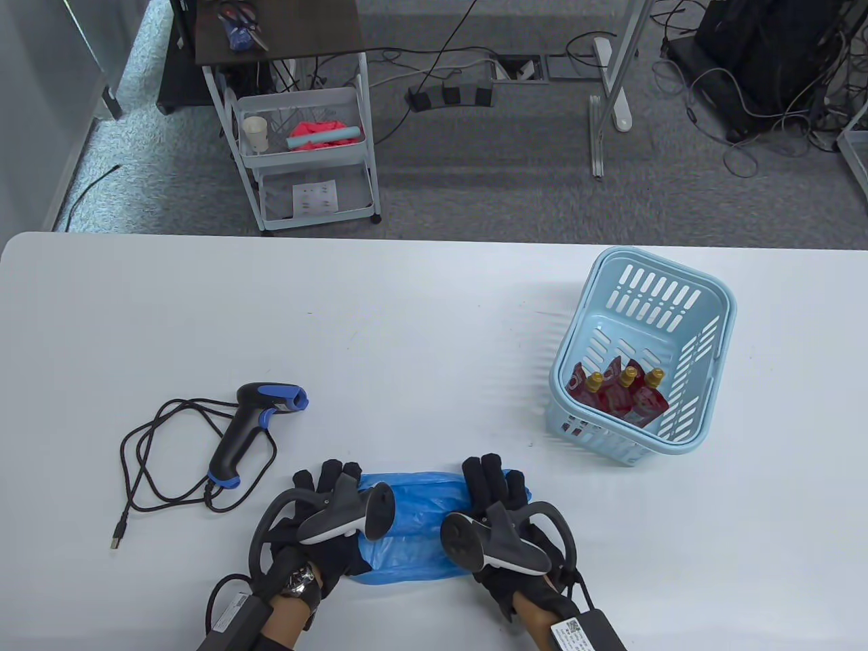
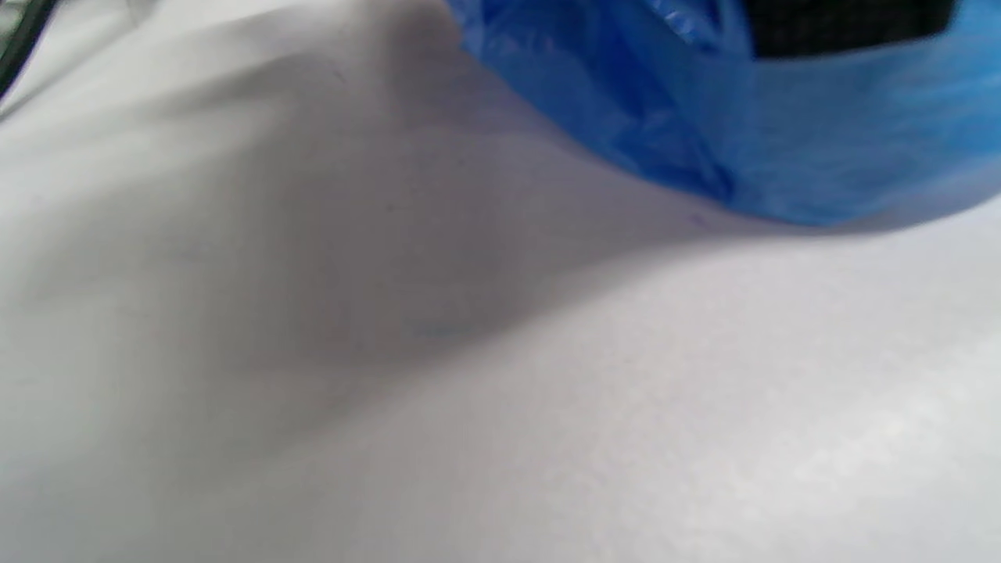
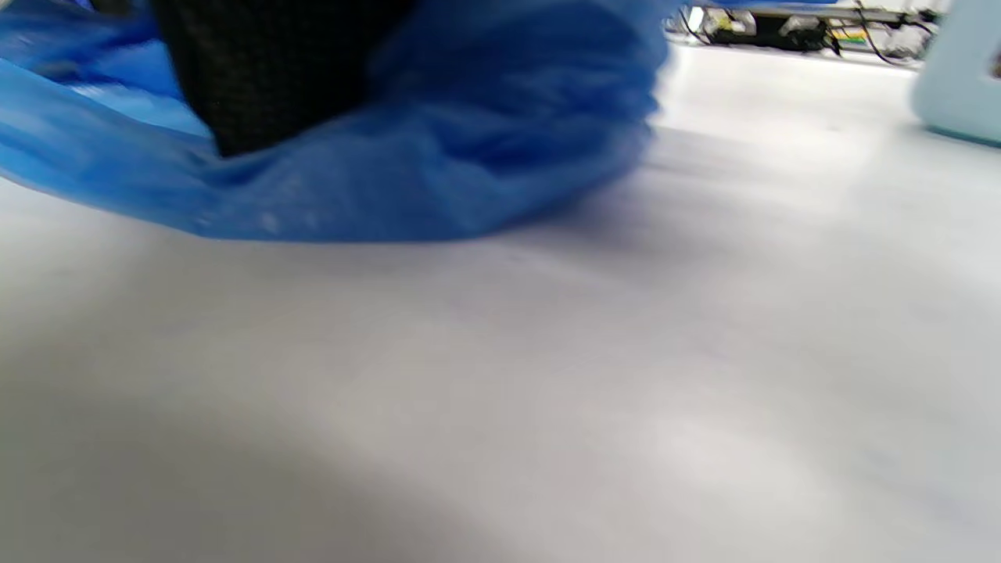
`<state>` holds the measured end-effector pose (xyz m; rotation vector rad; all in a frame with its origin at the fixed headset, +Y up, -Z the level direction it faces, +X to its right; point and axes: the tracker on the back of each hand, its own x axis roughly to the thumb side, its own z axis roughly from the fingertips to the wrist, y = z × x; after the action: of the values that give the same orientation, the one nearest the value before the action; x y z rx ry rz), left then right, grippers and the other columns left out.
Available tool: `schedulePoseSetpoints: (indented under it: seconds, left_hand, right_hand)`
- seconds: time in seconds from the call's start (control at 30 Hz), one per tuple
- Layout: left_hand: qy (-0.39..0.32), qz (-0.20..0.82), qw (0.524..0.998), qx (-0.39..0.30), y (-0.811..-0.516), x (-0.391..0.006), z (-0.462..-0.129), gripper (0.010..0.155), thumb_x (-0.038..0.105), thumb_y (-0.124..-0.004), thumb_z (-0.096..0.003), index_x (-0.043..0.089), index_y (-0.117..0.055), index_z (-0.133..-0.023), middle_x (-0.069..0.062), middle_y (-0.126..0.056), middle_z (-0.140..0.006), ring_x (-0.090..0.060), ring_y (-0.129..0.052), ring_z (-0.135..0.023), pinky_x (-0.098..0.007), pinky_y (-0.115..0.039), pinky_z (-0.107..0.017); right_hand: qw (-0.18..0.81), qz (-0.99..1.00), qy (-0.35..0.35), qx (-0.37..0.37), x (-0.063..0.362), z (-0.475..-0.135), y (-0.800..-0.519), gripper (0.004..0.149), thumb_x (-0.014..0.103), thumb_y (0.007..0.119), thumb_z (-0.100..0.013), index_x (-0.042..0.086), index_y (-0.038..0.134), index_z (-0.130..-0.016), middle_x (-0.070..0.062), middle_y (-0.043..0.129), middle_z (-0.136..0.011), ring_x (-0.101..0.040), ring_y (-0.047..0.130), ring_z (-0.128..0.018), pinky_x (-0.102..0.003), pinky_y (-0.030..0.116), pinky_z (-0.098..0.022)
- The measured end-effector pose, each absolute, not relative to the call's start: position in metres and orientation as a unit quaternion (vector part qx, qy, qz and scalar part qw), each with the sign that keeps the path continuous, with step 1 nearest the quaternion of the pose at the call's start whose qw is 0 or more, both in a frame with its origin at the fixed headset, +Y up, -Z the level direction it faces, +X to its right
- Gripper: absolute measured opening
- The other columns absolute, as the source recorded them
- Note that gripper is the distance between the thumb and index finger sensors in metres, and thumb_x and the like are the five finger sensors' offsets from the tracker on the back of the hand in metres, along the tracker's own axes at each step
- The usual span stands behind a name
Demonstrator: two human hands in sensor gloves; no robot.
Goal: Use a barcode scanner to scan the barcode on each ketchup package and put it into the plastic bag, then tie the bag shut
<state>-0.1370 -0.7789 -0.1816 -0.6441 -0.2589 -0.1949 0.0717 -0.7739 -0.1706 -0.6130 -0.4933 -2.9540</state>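
Altogether three red ketchup pouches with gold caps (image 1: 618,395) stand in one pale blue slotted plastic basket (image 1: 705,380) at three o'clock on the white table (image 1: 407,325). One black handheld barcode scanner with blue trim (image 1: 252,422) lies at nine o'clock, its cable coiled beside it. One crumpled blue plastic bag (image 1: 413,529) lies at six o'clock, between two gloved hands: the left hand (image 1: 319,529) and right hand (image 1: 505,522) rest on its ends, fingers fairly straight. Beyond lies grey carpet with a white wire trolley (image 1: 305,149).
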Motion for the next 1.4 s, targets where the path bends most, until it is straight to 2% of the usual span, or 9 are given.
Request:
schedulePoseSetpoints:
  seconds: [0.23, 0.4, 0.57, 0.7, 0.97, 1.03, 1.1, 1.27, 1.4]
  left_hand:
    - [-0.138, -0.034, 0.959, -0.247, -0.76, -0.146, -0.182, 0.1, 0.06, -0.087, -0.0326, 0.033, -0.035, -0.114, -0.008, -0.02, -0.121, -0.041, -0.025, -0.116, -0.068, -0.034, -0.08]
    - [-0.148, 0.071, 0.971, -0.176, -0.721, -0.16, -0.179, 0.083, 0.058, -0.087, -0.0346, 0.033, -0.059, -0.109, -0.008, -0.029, -0.121, -0.042, -0.032, -0.116, -0.068, -0.037, -0.08]
    - [-0.165, 0.09, 0.973, -0.13, -0.696, -0.155, -0.172, 0.064, 0.052, -0.084, -0.0412, 0.034, -0.072, -0.101, -0.009, -0.032, -0.122, -0.042, -0.033, -0.116, -0.069, -0.036, -0.08]
    - [-0.208, 0.032, 0.968, -0.14, -0.704, -0.122, -0.162, 0.049, 0.046, -0.074, -0.0483, 0.037, -0.078, -0.096, -0.005, -0.024, -0.122, -0.04, -0.027, -0.116, -0.068, -0.03, -0.08]
    - [-0.223, -0.103, 0.949, -0.197, -0.748, -0.074, -0.166, 0.045, 0.042, -0.07, -0.0512, 0.036, -0.081, -0.094, 0.002, -0.011, -0.119, -0.035, -0.01, -0.115, -0.065, -0.02, -0.081]
    - [-0.209, -0.165, 0.944, -0.194, -0.762, -0.075, -0.172, 0.046, 0.043, -0.076, -0.0484, 0.037, -0.08, -0.094, 0.004, -0.01, -0.119, -0.034, -0.01, -0.115, -0.065, -0.019, -0.081]
    - [-0.187, -0.202, 0.94, -0.203, -0.77, -0.083, -0.179, 0.058, 0.049, -0.084, -0.0424, 0.046, -0.064, -0.097, 0.002, -0.006, -0.118, -0.035, -0.009, -0.115, -0.066, -0.02, -0.081]
    - [-0.103, -0.192, 0.937, -0.274, -0.77, -0.112, -0.199, 0.093, 0.061, -0.085, -0.0337, 0.046, -0.036, -0.112, -0.008, 0.006, -0.116, -0.04, -0.003, -0.113, -0.069, -0.019, -0.079]
    - [-0.09, -0.135, 0.941, -0.298, -0.776, -0.129, -0.205, 0.099, 0.063, -0.085, -0.0311, 0.049, -0.028, -0.111, -0.008, 0.002, -0.117, -0.041, -0.006, -0.114, -0.069, -0.02, -0.079]
  right_hand:
    - [0.017, -0.956, -0.261, -0.136, 0.086, -0.193, -0.783, 0.099, 0.058, 0.083, -0.037, 0.033, 0.026, -0.113, -0.023, -0.012, -0.11, -0.05, -0.008, -0.099, -0.072, 0.019, -0.073]
    - [0.017, -0.948, -0.289, -0.132, 0.086, -0.201, -0.786, 0.105, 0.06, 0.084, -0.035, 0.033, 0.018, -0.112, -0.023, -0.011, -0.11, -0.051, -0.006, -0.1, -0.072, 0.02, -0.074]
    - [0.014, -0.947, -0.291, -0.136, 0.086, -0.2, -0.786, 0.105, 0.059, 0.084, -0.035, 0.032, 0.018, -0.112, -0.024, -0.009, -0.11, -0.051, -0.005, -0.1, -0.072, 0.021, -0.074]
    - [0.002, -0.944, -0.298, -0.14, 0.085, -0.198, -0.788, 0.106, 0.059, 0.084, -0.036, 0.031, 0.016, -0.112, -0.024, -0.009, -0.111, -0.051, -0.004, -0.1, -0.072, 0.022, -0.074]
    - [-0.005, -0.943, -0.297, -0.15, 0.084, -0.192, -0.79, 0.105, 0.06, 0.083, -0.036, 0.032, 0.015, -0.112, -0.024, -0.008, -0.111, -0.051, -0.003, -0.1, -0.072, 0.022, -0.074]
    - [-0.004, -0.942, -0.298, -0.153, 0.085, -0.191, -0.79, 0.106, 0.059, 0.084, -0.036, 0.032, 0.015, -0.112, -0.024, -0.008, -0.111, -0.051, -0.003, -0.101, -0.072, 0.022, -0.074]
    - [0.005, -0.939, -0.303, -0.16, 0.085, -0.19, -0.79, 0.108, 0.06, 0.084, -0.035, 0.032, 0.014, -0.112, -0.024, -0.009, -0.111, -0.051, -0.004, -0.1, -0.072, 0.022, -0.074]
    - [0.015, -0.931, -0.328, -0.159, 0.091, -0.19, -0.792, 0.115, 0.063, 0.083, -0.033, 0.031, 0.004, -0.109, -0.024, -0.012, -0.109, -0.051, -0.006, -0.1, -0.072, 0.021, -0.074]
    - [0.011, -0.933, -0.326, -0.152, 0.098, -0.19, -0.792, 0.113, 0.063, 0.083, -0.034, 0.034, 0.004, -0.109, -0.023, -0.011, -0.11, -0.051, -0.006, -0.1, -0.072, 0.021, -0.074]
